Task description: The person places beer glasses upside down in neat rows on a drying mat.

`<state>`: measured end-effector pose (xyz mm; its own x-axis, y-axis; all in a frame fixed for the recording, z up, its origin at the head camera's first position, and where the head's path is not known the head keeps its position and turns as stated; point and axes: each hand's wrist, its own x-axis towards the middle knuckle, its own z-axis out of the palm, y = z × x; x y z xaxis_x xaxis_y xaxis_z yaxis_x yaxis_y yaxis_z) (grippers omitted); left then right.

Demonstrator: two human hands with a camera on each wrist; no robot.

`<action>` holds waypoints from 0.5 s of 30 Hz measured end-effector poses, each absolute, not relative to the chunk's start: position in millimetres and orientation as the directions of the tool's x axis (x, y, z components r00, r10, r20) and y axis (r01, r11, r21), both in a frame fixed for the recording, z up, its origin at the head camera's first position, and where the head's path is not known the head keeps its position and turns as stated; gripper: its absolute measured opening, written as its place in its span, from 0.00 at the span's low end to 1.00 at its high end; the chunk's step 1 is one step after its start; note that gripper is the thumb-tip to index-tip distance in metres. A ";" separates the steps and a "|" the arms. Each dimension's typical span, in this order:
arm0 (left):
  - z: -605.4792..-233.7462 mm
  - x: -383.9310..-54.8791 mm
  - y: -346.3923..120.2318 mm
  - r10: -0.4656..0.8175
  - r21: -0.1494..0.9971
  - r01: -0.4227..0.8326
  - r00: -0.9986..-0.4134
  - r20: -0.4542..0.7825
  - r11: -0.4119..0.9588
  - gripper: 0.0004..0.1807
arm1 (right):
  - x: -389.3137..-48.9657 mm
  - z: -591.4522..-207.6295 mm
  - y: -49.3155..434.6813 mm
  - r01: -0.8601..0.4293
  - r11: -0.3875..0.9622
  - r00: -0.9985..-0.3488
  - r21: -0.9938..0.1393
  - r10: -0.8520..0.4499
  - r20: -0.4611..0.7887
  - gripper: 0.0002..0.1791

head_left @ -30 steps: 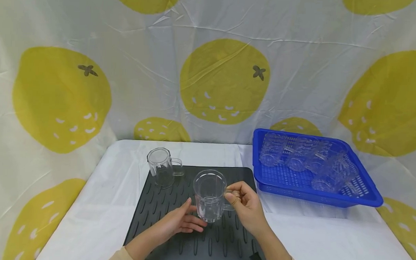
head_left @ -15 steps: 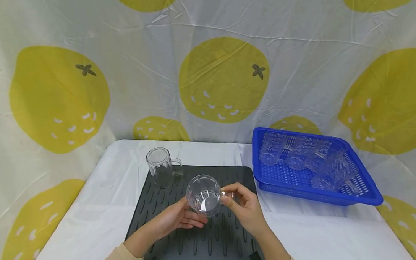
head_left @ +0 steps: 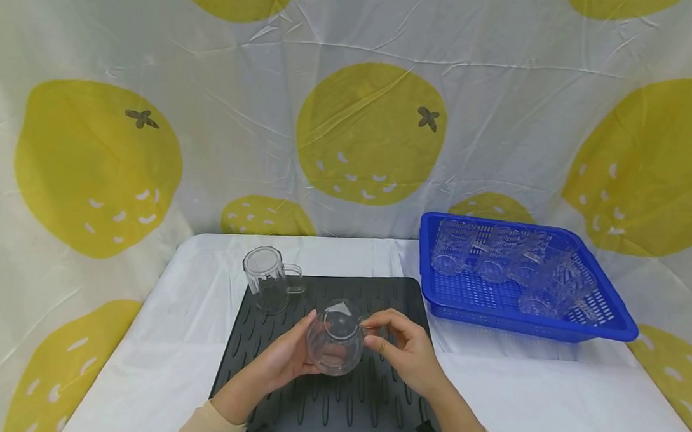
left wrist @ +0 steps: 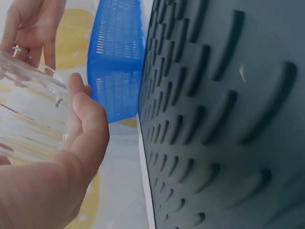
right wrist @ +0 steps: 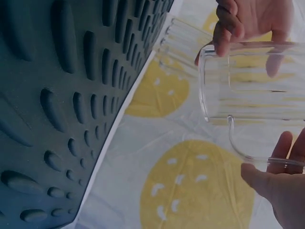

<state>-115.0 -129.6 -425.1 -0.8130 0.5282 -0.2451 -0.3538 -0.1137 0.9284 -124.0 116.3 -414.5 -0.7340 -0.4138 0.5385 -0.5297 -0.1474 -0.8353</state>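
A clear glass mug point(head_left: 333, 356) is held above the dark ribbed mat point(head_left: 339, 409), turned over with its mouth downward. My left hand point(head_left: 280, 363) holds the mug's side; in the left wrist view its fingers point(left wrist: 90, 121) curl round the glass wall. Thumb and fingers of my right hand point(head_left: 412, 355) pinch the mug's handle point(right wrist: 236, 143), clearest in the right wrist view. At the mat's far left corner stands a second glass mug point(head_left: 268, 283), upright, handle to the right.
A blue plastic basket point(head_left: 508, 323) at the back right holds several clear glass mugs point(head_left: 493, 259) lying down. White cloth point(head_left: 164, 337) covers the table, and a lemon-print curtain point(head_left: 241, 110) hangs behind it.
The held mug has tipped from upright, through mouth toward me, to mouth downward. My left hand has moved from just beneath it to a hold on its side. Right hand stays at the handle.
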 end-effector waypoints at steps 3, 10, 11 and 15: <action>-424.6 -116.8 -126.8 0.546 0.899 -0.401 -0.799 -0.249 -0.176 0.44 | -124.2 -416.2 117.3 -0.548 -0.165 -0.707 -0.820 -0.433 0.560 0.13; -421.8 -120.3 -118.6 0.536 0.819 -0.508 -0.784 -0.313 -0.265 0.43 | -125.2 -420.0 117.4 -0.594 -0.150 -0.659 -0.790 -0.472 0.585 0.15; -421.6 -120.5 -117.8 0.528 0.811 -0.521 -0.783 -0.329 -0.268 0.43 | -125.0 -420.2 117.3 -0.597 -0.143 -0.657 -0.789 -0.477 0.584 0.16; -421.9 -121.4 -115.8 0.515 0.795 -0.551 -0.772 -0.372 -0.252 0.46 | -124.4 -421.9 117.0 -0.614 -0.129 -0.642 -0.778 -0.492 0.588 0.17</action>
<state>-121.4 -115.8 -421.9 -0.7722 0.5152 -0.3718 -0.5512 -0.2520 0.7954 -124.4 117.0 -421.9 -0.6416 -0.4924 0.5881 -0.6145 -0.1289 -0.7783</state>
